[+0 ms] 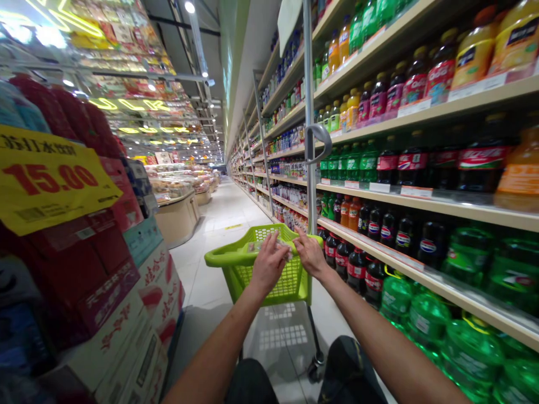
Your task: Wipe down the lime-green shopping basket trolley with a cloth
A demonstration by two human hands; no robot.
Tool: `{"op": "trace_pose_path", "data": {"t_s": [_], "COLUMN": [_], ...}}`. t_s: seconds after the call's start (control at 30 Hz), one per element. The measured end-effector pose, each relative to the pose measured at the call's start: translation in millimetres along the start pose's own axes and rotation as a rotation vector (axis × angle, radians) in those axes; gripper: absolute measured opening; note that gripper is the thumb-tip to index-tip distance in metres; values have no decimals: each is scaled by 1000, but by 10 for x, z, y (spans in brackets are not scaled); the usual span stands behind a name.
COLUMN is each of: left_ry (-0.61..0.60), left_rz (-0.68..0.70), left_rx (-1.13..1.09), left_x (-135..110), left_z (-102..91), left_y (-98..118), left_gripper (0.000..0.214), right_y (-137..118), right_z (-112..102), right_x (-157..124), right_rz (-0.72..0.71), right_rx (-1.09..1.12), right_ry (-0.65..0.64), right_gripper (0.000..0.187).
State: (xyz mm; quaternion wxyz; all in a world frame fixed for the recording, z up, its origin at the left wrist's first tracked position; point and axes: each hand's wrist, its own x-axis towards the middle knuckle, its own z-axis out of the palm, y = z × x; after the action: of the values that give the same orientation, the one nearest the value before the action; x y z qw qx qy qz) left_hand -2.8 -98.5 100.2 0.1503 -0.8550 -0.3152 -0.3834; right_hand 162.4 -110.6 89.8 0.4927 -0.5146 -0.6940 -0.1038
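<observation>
A lime-green shopping cart point(236, 280) with a perforated basket stands in front of my knees. Both my hands are above its near rim. My left hand point(269, 264) has its fingers bent together at a small piece of clear, crinkled plastic packaging point(288, 249). Just right of it, my right hand point(310, 253) is closed, with thumb and fingertips drawn together beside the packaging. What lies between the right fingertips is too small to make out. More of the clear plastic shows left of my left hand, against the cart's green rim.
Shelves of soda bottles point(404, 160) line the right side, with large green bottles point(429, 317) low down. A metal post with a grey hook point(318, 143) rises near the cart. Stacked cartons point(138, 292) and a yellow price sign point(54, 179) flank the left. A tiled aisle point(223, 207) runs ahead past display counters point(177, 219).
</observation>
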Motion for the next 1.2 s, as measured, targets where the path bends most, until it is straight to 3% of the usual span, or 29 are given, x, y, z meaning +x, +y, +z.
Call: {"op": "trace_pose_path", "data": {"t_s": [0.1, 0.2, 0.3, 0.4, 0.47, 0.53, 0.67, 0.73, 0.8, 1.0, 1.1, 1.2], "left_ry": [137, 108, 7, -40, -60, -30, 138, 143, 101, -13, -13, 51], "left_rz": [-214, -361, -289, -178, -120, -118, -359, -403, -340, -100, -101, -304], "left_rx": [64, 109, 61, 32, 40, 69, 147, 130, 89, 30, 27, 75], "left_x": [13, 39, 95, 169, 191, 159, -7, -51, -29, 176, 120, -7], "left_z": [-84, -161, -101, 39, 82, 44, -153, -191, -143, 117, 54, -100], "left_y": [-201, -297, -127, 146, 216, 129, -290, -393, -325, 233, 112, -184], "left_gripper": [28, 30, 30, 28, 29, 27, 25, 28, 29, 31, 26, 26], "right_y": [-25, -86, -130, -110, -66, -17, 29, 23, 14, 84, 144, 155], "right_z": [13, 42, 65, 61, 40, 10, -27, -24, -13, -27, -52, -47], "right_x": [-18, -45, -64, -71, -71, -71, -85, -98, -110, -134, -146, -154], "right_rz": [-23, -41, -40, -35, -38, -45, -42, -26, -12, -37, -45, -45], "right_rx": [25, 37, 43, 44, 39, 40, 37, 16, -3, -17, 2, 28], "right_ry": [-11, 9, 27, 24, 21, 22, 54, 89, 119, 113, 108, 107], "right_gripper": [45, 45, 45, 46, 46, 46, 44, 43, 43, 42, 42, 43]}}
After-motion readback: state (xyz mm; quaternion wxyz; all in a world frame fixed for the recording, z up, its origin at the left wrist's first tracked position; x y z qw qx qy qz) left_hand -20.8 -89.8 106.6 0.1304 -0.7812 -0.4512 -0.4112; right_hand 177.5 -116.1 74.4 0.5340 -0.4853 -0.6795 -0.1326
